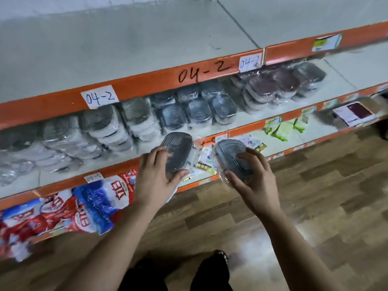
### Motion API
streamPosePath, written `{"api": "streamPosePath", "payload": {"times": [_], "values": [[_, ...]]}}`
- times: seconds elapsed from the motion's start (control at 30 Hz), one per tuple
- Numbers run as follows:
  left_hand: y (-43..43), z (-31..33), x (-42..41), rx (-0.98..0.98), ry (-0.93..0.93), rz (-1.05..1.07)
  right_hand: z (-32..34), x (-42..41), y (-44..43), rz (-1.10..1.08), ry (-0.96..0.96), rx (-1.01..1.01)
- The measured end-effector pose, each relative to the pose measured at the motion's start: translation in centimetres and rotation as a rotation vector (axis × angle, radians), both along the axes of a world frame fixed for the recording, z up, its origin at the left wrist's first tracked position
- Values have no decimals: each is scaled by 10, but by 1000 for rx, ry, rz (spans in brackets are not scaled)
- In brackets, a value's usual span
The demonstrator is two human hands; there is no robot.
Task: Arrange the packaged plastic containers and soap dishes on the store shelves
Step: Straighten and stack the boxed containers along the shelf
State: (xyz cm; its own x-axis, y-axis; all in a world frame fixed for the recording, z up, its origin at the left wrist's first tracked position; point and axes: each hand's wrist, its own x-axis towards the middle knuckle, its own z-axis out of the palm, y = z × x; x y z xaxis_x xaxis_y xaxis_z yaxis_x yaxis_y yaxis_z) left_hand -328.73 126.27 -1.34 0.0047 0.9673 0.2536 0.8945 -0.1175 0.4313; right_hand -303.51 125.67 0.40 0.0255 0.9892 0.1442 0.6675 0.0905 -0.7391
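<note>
My left hand grips a dark grey oval soap dish wrapped in clear plastic, held just in front of the middle shelf. My right hand holds a second wrapped grey soap dish a little to the right, tilted on edge. Behind them on the middle shelf stand rows of wrapped dishes: grey and white stacks on the left, blue-grey ones in the middle, brown ones on the right.
The top shelf is bare, with an orange edge marked 04-2. Red, white and blue bags hang off the lower shelf at left. Small packets lie on the lower shelf at right. Wood-pattern floor below.
</note>
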Motion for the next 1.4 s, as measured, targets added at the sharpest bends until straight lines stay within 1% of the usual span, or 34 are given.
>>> {"api": "streamPosePath", "payload": {"times": [0.13, 0.27, 0.33, 0.4, 0.47, 0.6, 0.7, 0.73, 0.83, 0.9, 0.97, 1.03, 1.1, 1.2, 1.3, 1.4], "values": [[36, -22, 23, 20, 19, 127, -28, 18, 55, 110, 1, 42], [77, -48, 41, 23, -62, 226, -58, 17, 102, 157, 60, 145], [99, -60, 51, 81, -89, 255, -75, 15, 124, 138, 93, 186], [123, -73, 59, 158, -79, 264, -93, 13, 144, 119, 117, 219], [147, -86, 62, 206, -47, 264, -109, 11, 162, 107, 151, 245], [196, -104, 54, 211, 66, 349, -126, 7, 187, 94, 188, 301], [231, -110, 41, 286, 183, 385, -131, 4, 200, 95, 184, 312], [244, -111, 35, 284, 232, 393, -132, 3, 203, 95, 185, 319], [287, -115, 22, 127, 375, 477, -136, 2, 210, 112, 177, 354], [313, -117, 18, 38, 433, 543, -140, 2, 214, 117, 178, 348], [334, -118, 15, -3, 432, 604, -142, 1, 217, 121, 194, 319], [347, -122, 10, -58, 381, 650, -145, -1, 218, 132, 201, 301], [350, -128, 7, -130, 368, 654, -146, -2, 219, 132, 190, 294], [336, -130, 13, -126, 350, 613, -148, -2, 221, 122, 159, 312], [305, -131, 22, -81, 353, 489, -148, -7, 227, 126, 133, 363], [261, -138, 28, -6, 306, 342, -148, -17, 237, 106, 108, 358]]}}
